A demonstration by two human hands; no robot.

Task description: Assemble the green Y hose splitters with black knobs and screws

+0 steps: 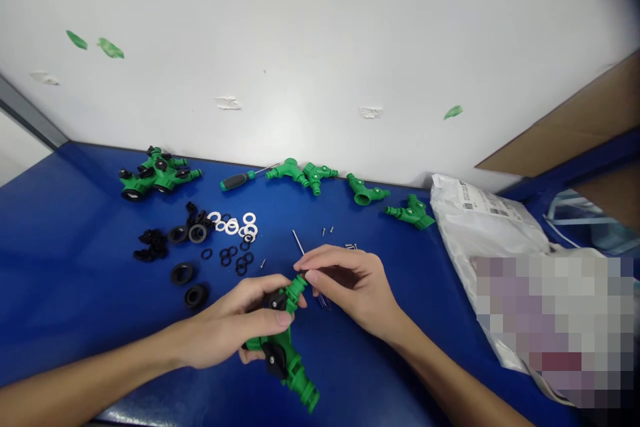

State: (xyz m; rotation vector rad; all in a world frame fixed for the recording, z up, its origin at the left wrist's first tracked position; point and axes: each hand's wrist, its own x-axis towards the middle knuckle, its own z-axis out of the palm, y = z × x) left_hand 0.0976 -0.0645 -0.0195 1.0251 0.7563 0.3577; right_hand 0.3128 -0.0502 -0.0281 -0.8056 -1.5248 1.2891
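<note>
My left hand [235, 320] grips a green plastic hose splitter [280, 353] with black valve knobs, its lower end pointing toward me. My right hand [350, 283] pinches thumb and forefinger together at the splitter's upper tip, around something too small to make out. Several thin metal pins [323, 300] lie under my right hand, and a longer metal rod [299, 242] lies just beyond it. Several small screws [327, 230] sit further up the blue table [60, 267]. Black rubber rings [241, 260] and white washers [231, 227] lie left of my hands.
Green fittings [367, 193] and a black-handled screwdriver [237, 181] lie along the table's far edge, by a white wall [320, 47]. A green-and-black assembled splitter [157, 175] sits far left. A white plastic bag [480, 213] lies at right, partly blurred out.
</note>
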